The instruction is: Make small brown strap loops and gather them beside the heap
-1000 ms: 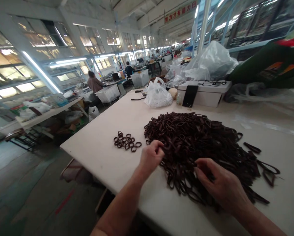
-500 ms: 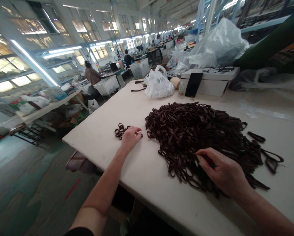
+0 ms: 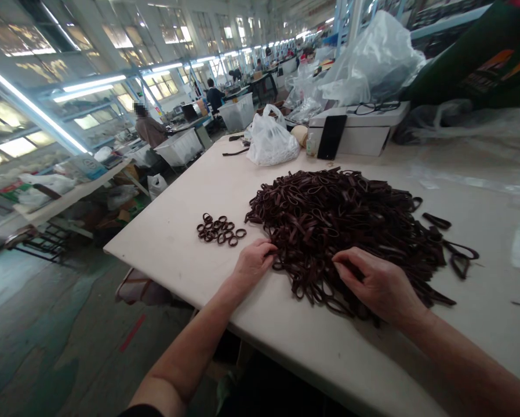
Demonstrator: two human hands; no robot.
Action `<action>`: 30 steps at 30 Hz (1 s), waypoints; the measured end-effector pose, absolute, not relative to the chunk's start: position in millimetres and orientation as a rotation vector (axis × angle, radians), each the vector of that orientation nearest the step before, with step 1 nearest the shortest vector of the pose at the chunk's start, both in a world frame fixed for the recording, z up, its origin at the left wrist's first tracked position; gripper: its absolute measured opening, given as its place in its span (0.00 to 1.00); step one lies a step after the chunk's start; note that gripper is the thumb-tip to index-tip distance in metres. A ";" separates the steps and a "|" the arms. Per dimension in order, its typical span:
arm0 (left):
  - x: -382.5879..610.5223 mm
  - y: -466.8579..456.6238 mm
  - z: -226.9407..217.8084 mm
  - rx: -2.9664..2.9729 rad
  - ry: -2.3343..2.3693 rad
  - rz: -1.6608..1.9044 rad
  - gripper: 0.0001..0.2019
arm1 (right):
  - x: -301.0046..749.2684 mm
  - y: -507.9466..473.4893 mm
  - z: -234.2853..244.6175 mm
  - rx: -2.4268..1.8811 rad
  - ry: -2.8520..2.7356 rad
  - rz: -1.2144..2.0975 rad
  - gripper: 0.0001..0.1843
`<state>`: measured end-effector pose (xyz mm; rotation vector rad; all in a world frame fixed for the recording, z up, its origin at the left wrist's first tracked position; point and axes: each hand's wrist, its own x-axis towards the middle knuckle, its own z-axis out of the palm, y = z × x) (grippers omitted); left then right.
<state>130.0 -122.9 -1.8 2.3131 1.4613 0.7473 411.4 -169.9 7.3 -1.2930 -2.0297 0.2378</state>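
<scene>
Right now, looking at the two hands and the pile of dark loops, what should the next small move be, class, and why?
Probably the left hand should pinch a loop from the pile of dark loops: its fingertips are at the pile's left edge, the right hand is at its near side, and the small rings lie apart.

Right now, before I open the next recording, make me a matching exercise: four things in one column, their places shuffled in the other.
Things
1. small dark rings
2. black phone-like slab
3. eyeglasses
4. right hand

Places
A. on top of the white box
B. fingertips at the heap of dark loops
C. grouped left of the heap
D. propped upright at the box's front

Pairs: 1-C; 2-D; 3-A; 4-B
</scene>
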 end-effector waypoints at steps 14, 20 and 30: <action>231.6 -130.8 33.7 1.432 0.910 0.848 0.17 | 412.1 -171.7 10.1 -1.229 -1.923 0.305 0.25; 257.2 -137.7 30.8 1.174 0.737 0.829 0.19 | 419.2 -168.7 8.9 -1.161 -1.967 0.207 0.25; 238.6 -135.7 39.3 1.080 0.754 0.677 0.23 | 416.9 -172.6 24.3 -1.127 -1.974 0.304 0.15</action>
